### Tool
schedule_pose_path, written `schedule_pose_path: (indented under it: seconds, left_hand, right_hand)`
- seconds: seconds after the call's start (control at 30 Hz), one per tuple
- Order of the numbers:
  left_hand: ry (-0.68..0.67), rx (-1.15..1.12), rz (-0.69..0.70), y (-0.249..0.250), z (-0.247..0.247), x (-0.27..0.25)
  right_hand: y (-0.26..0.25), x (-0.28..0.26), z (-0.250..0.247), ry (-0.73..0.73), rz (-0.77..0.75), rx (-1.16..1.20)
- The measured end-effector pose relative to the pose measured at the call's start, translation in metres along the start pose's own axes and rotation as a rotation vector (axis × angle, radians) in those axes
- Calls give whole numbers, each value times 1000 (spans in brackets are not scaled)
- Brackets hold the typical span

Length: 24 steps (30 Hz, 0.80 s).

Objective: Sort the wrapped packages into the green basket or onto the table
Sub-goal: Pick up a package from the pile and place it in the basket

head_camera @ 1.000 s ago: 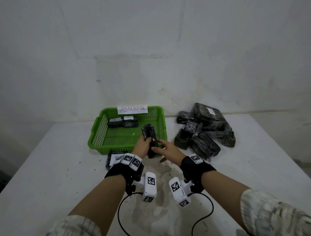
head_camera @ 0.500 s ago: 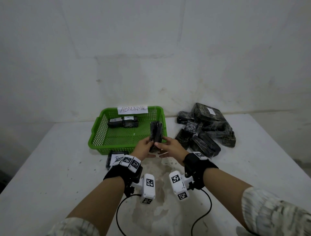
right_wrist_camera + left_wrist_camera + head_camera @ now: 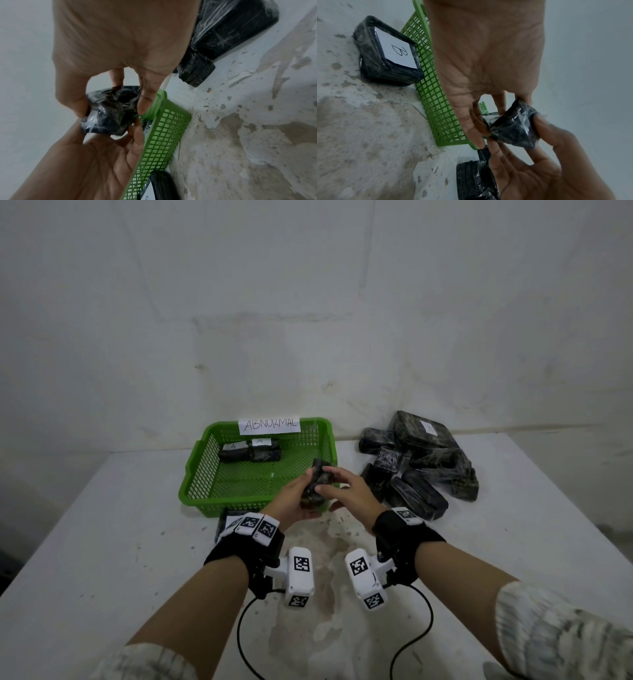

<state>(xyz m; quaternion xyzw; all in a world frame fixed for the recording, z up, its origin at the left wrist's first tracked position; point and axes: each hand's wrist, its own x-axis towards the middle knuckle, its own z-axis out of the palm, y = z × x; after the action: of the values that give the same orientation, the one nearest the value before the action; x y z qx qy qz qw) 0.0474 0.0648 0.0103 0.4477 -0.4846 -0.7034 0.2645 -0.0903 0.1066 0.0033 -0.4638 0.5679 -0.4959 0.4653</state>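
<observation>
Item in hand: small black wrapped package (image 3: pixel 317 484), held up between both hands over the near right corner of the green basket (image 3: pixel 202 474), clear of the bench (image 3: pixel 102 542).
Left hand (image 3: pixel 291 501): cups the package from below and the left; fingers (image 3: pixel 477 135) curled against its side.
Right hand (image 3: pixel 346 491): pinches the package from the right; thumb and fingers (image 3: pixel 145 101) closed on the film, narrow spread.
Label on held item: none visible in any view; the film is crumpled and glossy.
Basket contents: two wrapped packages (image 3: pixel 250 453) at the far side, each with a white tag; a paper sign (image 3: pixel 269 425) reading ABNORMAL on the far rim.
Bench, near left of basket: one flat package marked B (image 3: pixel 388 54), touching the basket wall.
Bench, right: unsorted pile of wrapped packages (image 3: pixel 421 467), well apart from the basket.
Step in hand (judged): inspection of the held package, turning it to find its mark.
Next move calls for: a decision on class, then a short carry, either left and down into the basket or near left onto the bench beside B, one hand letting go first.
Task progress (judged): early; most of the pile unsorted.
</observation>
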Motion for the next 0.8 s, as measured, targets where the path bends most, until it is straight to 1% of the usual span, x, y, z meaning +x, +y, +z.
schedule_pose_path:
  seconds: [0.07, 0.13, 0.23, 0.3, 0.4, 0.47, 0.57, 0.63, 0.7, 0.8]
  left_hand:
    - [-5, 1, 1, 0, -2, -1]
    - [-8, 6, 10, 0, -4, -1]
    - [6, 3, 27, 1, -6, -1]
    - [11, 1, 30, 1, -7, 0]
    - [23, 7, 29, -2, -7, 3]
    - [62, 8, 31, -2, -5, 4]
    - [153, -101, 17, 4, -6, 6]
    - [160, -213, 18, 9, -10, 8]
    - [145, -244, 59, 11, -15, 9]
    - [79, -168, 164, 14, -16, 9]
  right_hand:
    - [2, 2, 3, 48, -28, -45]
    - [2, 3, 4, 47, -43, -71]
    - [2, 3, 2, -28, -11, -56]
    - [3, 4, 2, -58, 1, -93]
    - [9, 6, 3, -65, -54, -279]
    - [9, 2, 3, -114, -102, -309]
    - [7, -5, -2, -197, -144, -265]
    - [9, -8, -5, -215, -113, -244]
    - [7, -8, -7, -210, -29, -142]
    - [0, -7, -9, -151, 138, 142]
